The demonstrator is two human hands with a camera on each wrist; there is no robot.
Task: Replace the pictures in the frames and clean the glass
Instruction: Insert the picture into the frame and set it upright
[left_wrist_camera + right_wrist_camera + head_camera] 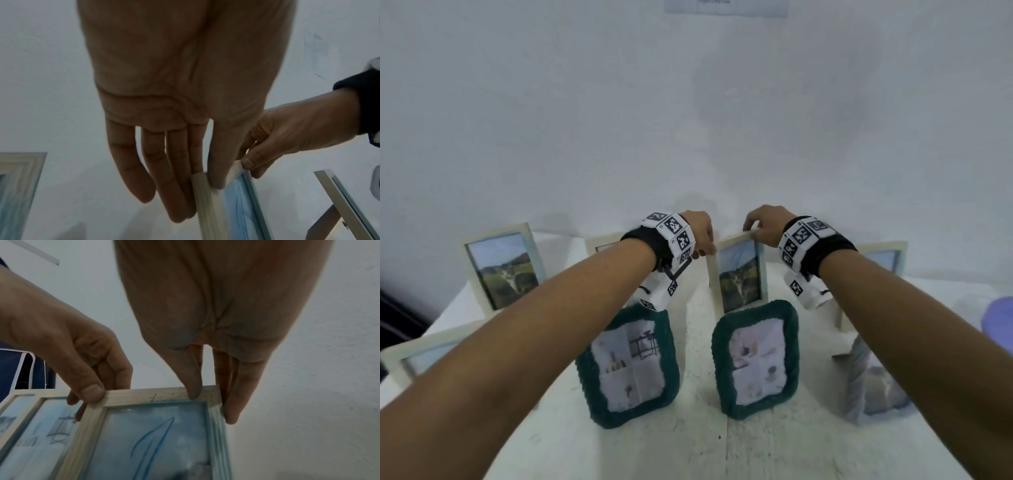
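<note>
Wooden frame [738, 270] was pinched at its top corners by left hand [700, 233] and right hand [765, 224]; lifting it out steadily probably came next.

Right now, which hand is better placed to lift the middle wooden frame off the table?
Likely the right hand: thumb and fingers pinch the wooden frame at its top corner. The left hand also pinches the other corner.
</note>
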